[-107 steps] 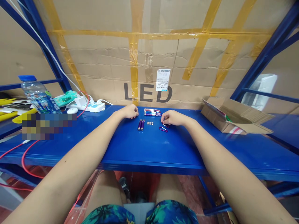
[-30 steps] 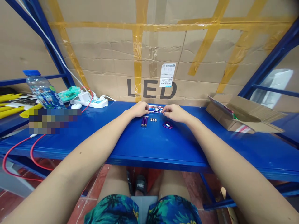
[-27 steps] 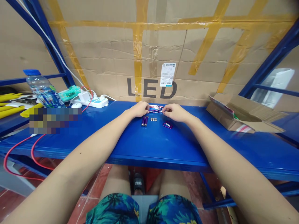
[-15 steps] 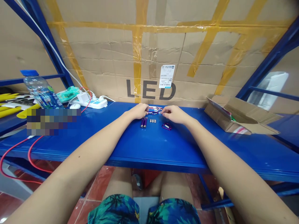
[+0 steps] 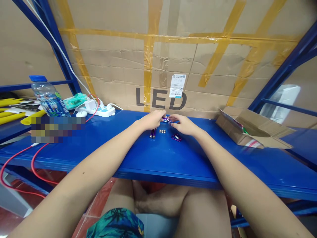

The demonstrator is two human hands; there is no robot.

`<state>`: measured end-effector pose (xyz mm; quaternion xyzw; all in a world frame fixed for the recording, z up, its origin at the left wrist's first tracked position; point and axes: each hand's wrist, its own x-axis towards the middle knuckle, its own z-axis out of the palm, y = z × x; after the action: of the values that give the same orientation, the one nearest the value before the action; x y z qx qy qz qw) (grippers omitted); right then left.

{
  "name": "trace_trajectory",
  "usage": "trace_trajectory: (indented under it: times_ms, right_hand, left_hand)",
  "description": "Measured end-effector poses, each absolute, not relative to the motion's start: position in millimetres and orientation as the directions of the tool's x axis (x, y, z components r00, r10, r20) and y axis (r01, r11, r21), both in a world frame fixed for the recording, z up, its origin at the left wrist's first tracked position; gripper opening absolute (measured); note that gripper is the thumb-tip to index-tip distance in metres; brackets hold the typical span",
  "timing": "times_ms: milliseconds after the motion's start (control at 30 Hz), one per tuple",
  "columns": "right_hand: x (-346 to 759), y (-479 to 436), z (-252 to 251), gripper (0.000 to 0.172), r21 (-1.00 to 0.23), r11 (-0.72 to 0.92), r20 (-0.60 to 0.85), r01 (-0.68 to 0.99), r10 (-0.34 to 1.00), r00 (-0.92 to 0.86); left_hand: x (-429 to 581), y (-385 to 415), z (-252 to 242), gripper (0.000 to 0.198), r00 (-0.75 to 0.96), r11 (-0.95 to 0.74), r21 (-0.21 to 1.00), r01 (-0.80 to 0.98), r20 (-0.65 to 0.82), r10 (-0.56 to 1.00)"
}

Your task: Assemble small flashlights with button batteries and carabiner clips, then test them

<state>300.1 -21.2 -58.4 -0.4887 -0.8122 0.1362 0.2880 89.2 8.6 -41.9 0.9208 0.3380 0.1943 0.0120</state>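
Note:
At the back of the blue table, my left hand [image 5: 154, 119] curls its fingers round one end of a small bunch of carabiners [image 5: 166, 120]. From the other side, my right hand [image 5: 183, 124] pinches the bunch; its fingertips are partly hidden. Just below my left hand lie two purple metal tubes [image 5: 152, 133], side by side, their upper ends covered by the hand. Several small round silver pieces [image 5: 162, 131], like button cells, form a tight group to their right. A single purple carabiner [image 5: 176, 137] rests apart, below my right hand.
An open cardboard box [image 5: 247, 129] stands at the right. On the left are a water bottle [image 5: 49, 99], a white power strip [image 5: 105, 110], yellow-handled things [image 5: 12, 117] and red cables [image 5: 37, 162]. A large taped carton [image 5: 119, 66] closes off the back.
Both hands have come closer together over the carabiners, and my left hand now covers the tubes' upper ends. The view has shifted slightly, and a bare leg has moved beneath the table.

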Motion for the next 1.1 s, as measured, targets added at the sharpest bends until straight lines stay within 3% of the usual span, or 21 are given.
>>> trace_trajectory:
  times_ms: [167,367,500,600,700,800,1100]
  right_hand:
    - [300,-22,-57,0.015,-0.449,0.516,0.294,0.729,0.856,-0.426]
    - [299,-18,-58,0.016,-0.681,0.445,0.233,0.582,0.885,-0.404]
    - [295,-20,-57,0.017,-0.815,0.301,0.148,0.495,0.934,-0.324]
    - [292,-23,-54,0.020,-0.846,0.278,0.143,0.455,0.940,-0.309]
    - [292,-25,-52,0.023,-0.812,0.335,0.189,0.478,0.926,-0.328]
    - [294,-25,-53,0.025,-0.703,0.432,0.263,0.564,0.896,-0.359]
    - [296,-28,-50,0.031,-0.518,0.541,0.396,0.663,0.838,-0.375]
  left_hand:
    - [94,1,-39,0.013,0.712,-0.789,0.106,0.605,0.372,0.595]
    - [98,-4,-41,0.027,0.730,-0.803,0.106,0.586,0.363,0.580]
    - [102,-8,-42,0.019,0.720,-0.797,0.124,0.591,0.365,0.591]
    - [104,-11,-42,0.018,0.707,-0.784,0.078,0.616,0.384,0.594]
    - [104,-14,-40,0.022,0.669,-0.735,0.020,0.678,0.399,0.627]
    - [104,-15,-39,0.020,0.657,-0.715,-0.013,0.700,0.406,0.636]
    - [109,-12,-43,0.020,0.624,-0.714,0.047,0.698,0.448,0.640]
